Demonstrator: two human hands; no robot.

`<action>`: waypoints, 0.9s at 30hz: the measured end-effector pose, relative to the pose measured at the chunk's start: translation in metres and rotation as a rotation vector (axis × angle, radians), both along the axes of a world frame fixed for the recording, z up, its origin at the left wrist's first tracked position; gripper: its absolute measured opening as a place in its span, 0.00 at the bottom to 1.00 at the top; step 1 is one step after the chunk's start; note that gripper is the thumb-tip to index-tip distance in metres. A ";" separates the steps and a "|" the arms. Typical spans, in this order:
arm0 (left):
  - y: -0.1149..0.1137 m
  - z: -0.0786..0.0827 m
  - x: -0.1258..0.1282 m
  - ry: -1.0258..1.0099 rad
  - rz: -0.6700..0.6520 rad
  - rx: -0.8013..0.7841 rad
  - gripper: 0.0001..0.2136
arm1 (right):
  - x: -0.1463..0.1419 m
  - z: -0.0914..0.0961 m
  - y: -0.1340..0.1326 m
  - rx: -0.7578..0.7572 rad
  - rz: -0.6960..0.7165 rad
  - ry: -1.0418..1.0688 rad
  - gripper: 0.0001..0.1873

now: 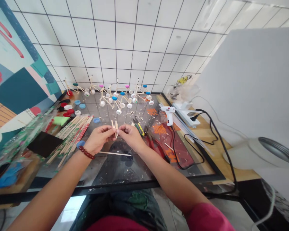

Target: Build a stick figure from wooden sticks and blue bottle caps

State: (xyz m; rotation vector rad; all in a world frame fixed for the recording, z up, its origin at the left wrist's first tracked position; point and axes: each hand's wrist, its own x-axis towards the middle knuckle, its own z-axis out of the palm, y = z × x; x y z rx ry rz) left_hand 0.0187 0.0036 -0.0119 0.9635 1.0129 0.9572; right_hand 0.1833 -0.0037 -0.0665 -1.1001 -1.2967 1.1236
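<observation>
My left hand (100, 138) and my right hand (132, 137) meet near the middle of the glass-topped table. Between their fingertips, both pinch short wooden stick pieces (113, 124), held roughly upright; the fingers partly hide where the pieces touch. A long thin wooden stick (117, 154) lies flat just below the hands. Beyond my right hand rest a yellow-and-black cutting tool (140, 126) and red-handled pliers (156, 144). Left of my left hand is a pile of wooden chopsticks (74, 133), with a blue bottle cap (96, 120) close by.
Several small stick models (122, 94) with bottle-cap wheels stand along the back. A white glue gun (169, 115) and power strip (188, 115) sit right, their black cable (195, 166) looping across the table edge. Loose bottle caps (68, 107) and plastic wrappers (21, 138) lie left.
</observation>
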 end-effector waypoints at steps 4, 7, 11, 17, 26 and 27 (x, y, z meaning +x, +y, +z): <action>-0.003 -0.005 -0.005 0.033 0.004 -0.011 0.26 | 0.001 -0.002 -0.003 0.075 -0.033 -0.215 0.06; -0.004 -0.007 -0.003 0.070 0.043 -0.023 0.26 | 0.000 0.000 -0.008 0.156 -0.063 -0.393 0.06; -0.003 -0.007 -0.002 0.071 0.084 -0.057 0.25 | 0.004 0.008 -0.015 0.328 -0.038 -0.608 0.09; -0.001 -0.003 -0.010 0.077 0.037 -0.047 0.22 | 0.012 0.021 -0.020 0.476 0.029 -0.812 0.43; -0.010 -0.008 -0.012 0.123 -0.185 -0.050 0.18 | 0.017 0.014 -0.015 0.517 0.227 -0.658 0.42; -0.011 -0.008 -0.012 0.100 -0.195 -0.068 0.18 | 0.017 0.013 -0.015 0.527 0.222 -0.641 0.39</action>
